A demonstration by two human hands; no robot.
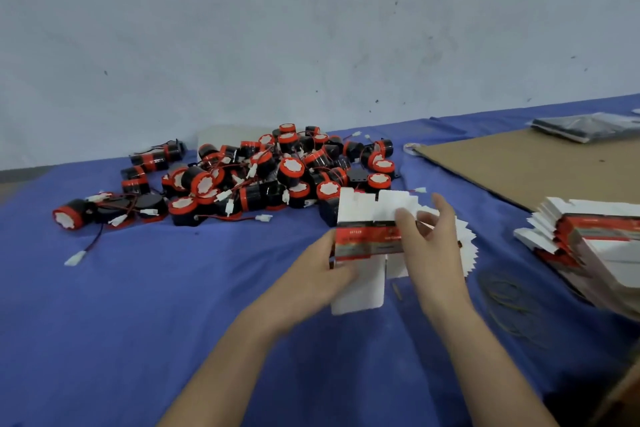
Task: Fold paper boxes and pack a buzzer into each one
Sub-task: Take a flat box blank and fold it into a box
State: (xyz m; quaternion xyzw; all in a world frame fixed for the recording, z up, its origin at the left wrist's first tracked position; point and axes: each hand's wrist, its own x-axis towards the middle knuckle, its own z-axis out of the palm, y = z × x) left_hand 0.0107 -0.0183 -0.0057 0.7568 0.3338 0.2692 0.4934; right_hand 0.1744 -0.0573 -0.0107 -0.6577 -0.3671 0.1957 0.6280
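On the head view, right of centre in my feed, both hands meet on one flat paper box, held over the blue cloth. I see the left hand gripping the box's left edge, thumb on the printed red and grey band, the other fingers hidden behind the card. The right hand pinches the right part of that band, thumb in front and fingers curled round the back. The box is not yet folded: white flaps stand up above the band and a longer white flap hangs below it. Blur softens both hands, and I cannot read the print.

Just behind the right hand lies a fanned stack of blanks, its white edges spread like teeth on the cloth. A second, thicker stack lies well apart at the right edge.

Beyond the hands, the buzzers lie in a loose pile on the cloth. They have black bodies, red collars and white faces, with thin wires and white plugs tangled among them. A lone buzzer lies at the pile's left end, and a loose white plug lies nearer to me.

A brown cardboard sheet covers the far right of the cloth, with a dark wrapped packet at its far end. Thin rubber bands lie on the cloth between the two stacks. A pale scuffed wall rises behind.
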